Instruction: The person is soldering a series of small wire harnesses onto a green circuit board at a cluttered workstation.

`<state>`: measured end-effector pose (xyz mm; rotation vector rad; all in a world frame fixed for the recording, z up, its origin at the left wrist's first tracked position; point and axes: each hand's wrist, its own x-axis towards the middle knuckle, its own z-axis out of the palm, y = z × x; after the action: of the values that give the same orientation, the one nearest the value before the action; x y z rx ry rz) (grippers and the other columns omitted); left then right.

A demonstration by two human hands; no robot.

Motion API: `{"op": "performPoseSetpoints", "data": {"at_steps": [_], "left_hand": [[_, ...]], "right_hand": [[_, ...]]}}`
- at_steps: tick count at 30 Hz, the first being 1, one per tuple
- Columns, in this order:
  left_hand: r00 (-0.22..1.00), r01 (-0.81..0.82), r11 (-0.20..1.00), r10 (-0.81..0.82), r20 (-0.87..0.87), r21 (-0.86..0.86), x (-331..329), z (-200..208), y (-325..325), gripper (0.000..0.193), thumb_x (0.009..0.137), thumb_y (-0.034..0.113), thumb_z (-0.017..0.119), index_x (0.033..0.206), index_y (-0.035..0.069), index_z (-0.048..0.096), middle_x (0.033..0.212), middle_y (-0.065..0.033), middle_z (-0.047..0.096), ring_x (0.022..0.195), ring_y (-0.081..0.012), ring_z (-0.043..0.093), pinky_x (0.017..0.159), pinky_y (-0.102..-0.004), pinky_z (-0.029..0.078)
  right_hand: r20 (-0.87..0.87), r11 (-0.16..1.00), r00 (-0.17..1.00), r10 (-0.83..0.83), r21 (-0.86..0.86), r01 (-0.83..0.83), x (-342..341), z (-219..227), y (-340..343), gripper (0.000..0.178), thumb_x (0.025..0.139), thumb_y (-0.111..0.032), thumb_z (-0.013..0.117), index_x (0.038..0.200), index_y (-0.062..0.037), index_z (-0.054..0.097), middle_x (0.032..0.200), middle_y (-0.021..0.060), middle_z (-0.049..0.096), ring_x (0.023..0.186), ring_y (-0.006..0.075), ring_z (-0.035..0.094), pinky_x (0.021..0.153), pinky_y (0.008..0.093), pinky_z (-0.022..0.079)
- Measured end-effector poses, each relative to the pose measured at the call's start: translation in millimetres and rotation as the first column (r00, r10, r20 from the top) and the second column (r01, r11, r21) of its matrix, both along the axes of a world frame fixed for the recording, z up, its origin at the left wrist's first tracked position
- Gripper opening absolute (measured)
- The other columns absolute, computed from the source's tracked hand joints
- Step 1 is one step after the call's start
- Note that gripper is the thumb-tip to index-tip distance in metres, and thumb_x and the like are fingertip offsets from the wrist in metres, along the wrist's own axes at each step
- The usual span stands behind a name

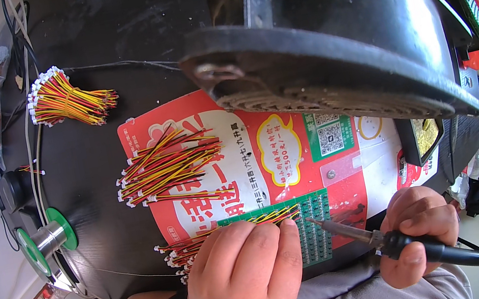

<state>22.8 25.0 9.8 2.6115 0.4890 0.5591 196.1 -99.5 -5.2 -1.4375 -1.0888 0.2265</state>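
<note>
Between right fingers (428, 222), soldering iron (395, 243) (tip leftward)

Your left hand (246, 279) covers part of the green circuit board (317, 232) and the middle of the wires (189, 246) lying across it; your thumb and whatever those fingers pinch are out of sight. Small board markings are too fine to read, and you can't tell whether the tip of the soldering iron (400, 243) touches anything. Your right hand (417, 230) hides part of its handle. The black housing (326, 25) runs off the upper edge and covers part of the red sheet (350, 194).
</note>
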Motion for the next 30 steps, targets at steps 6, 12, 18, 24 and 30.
{"op": "performPoseSetpoints", "data": {"at_steps": [6,12,18,24,30], "left_hand": [[0.999,0.025,1.000,-0.024,0.025,-0.016,-0.4,-2.8,1.4,0.026,0.066,-0.005,0.068,0.092,-0.006,0.069,0.078,-0.0089,0.058,0.062,-0.0234,0.057,0.055,-0.0342,0.048],[0.997,-0.023,0.999,0.026,0.072,-0.045,-6.4,-12.0,-0.9,0.028,0.065,-0.008,0.070,0.093,-0.006,0.069,0.078,-0.0099,0.058,0.060,-0.0237,0.056,0.053,-0.0341,0.047],[0.991,-0.076,0.996,0.081,0.105,-0.045,-2.8,-12.4,-2.0,0.024,0.066,-0.007,0.072,0.090,-0.005,0.071,0.077,-0.0096,0.061,0.061,-0.0237,0.060,0.055,-0.0347,0.050],[0.957,-0.291,0.956,0.290,-0.022,-0.030,-23.4,22.4,35.8,0.021,0.067,-0.008,0.070,0.087,0.001,0.071,0.081,-0.0108,0.066,0.071,-0.0280,0.063,0.062,-0.0368,0.050],[0.923,-0.292,0.956,0.286,-0.259,0.014,-42.7,27.8,62.4,0.017,0.069,-0.008,0.069,0.085,-0.002,0.068,0.082,-0.0125,0.061,0.074,-0.0310,0.058,0.065,-0.0388,0.047]], "right_hand": [[0.012,1.000,1.000,-0.004,-0.029,0.004,-0.4,1.4,-1.0,0.034,0.087,-0.029,0.066,0.083,-0.0003,0.048,0.056,0.0034,0.043,0.044,0.0125,0.043,0.038,0.0242,0.034],[0.015,0.999,1.000,-0.021,-0.029,0.022,-0.7,1.2,2.9,0.035,0.087,-0.030,0.066,0.082,-0.0005,0.048,0.055,0.0034,0.042,0.044,0.0123,0.043,0.038,0.0241,0.033],[0.070,0.995,0.993,0.099,-0.015,-0.098,9.3,0.7,-2.6,0.034,0.091,-0.031,0.061,0.087,-0.0012,0.047,0.057,0.0032,0.042,0.046,0.0121,0.043,0.040,0.0249,0.034],[0.039,0.994,0.998,0.053,0.091,-0.057,10.7,-7.0,-5.9,0.033,0.083,-0.022,0.072,0.085,0.0039,0.052,0.056,0.0056,0.050,0.041,0.0143,0.045,0.036,0.0273,0.038],[0.055,0.997,0.997,0.056,0.048,-0.058,11.7,-4.6,-7.7,0.032,0.083,-0.023,0.071,0.087,0.0031,0.052,0.056,0.0055,0.050,0.043,0.0147,0.047,0.038,0.0279,0.041]]}}
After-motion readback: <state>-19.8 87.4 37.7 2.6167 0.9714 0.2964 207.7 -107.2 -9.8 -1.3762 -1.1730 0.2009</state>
